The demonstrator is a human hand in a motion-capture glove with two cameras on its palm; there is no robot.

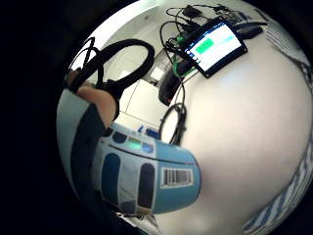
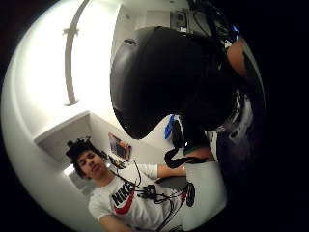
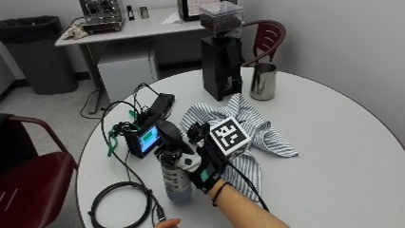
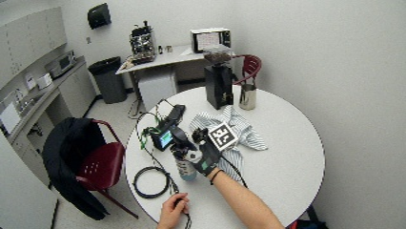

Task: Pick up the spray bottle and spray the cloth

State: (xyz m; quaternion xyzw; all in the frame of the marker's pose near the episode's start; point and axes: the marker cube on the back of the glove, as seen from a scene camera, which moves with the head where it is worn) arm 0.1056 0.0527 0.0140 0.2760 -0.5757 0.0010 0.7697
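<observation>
The spray bottle [image 3: 177,184] has a blue-grey labelled body and a black trigger head [image 3: 171,135]. It is upright near the table's front left, its base at the tabletop. My gloved right hand [image 3: 206,164] grips it around the neck, fingers curled under the head. The little finger side palm view shows the bottle's label and barcode [image 1: 146,177] close to the palm; the black head [image 2: 159,77] fills the thumb side view. The blue-and-white striped cloth [image 3: 256,124] lies crumpled on the round white table [image 3: 329,156], just behind and right of the hand.
A small lit screen device [image 3: 145,138] with cables sits just left of the bottle. A black coffee grinder [image 3: 221,61] and a metal cup [image 3: 263,81] stand at the far edge. A coiled black cable [image 3: 120,205] lies front left, beside the bare left hand [image 3: 166,223].
</observation>
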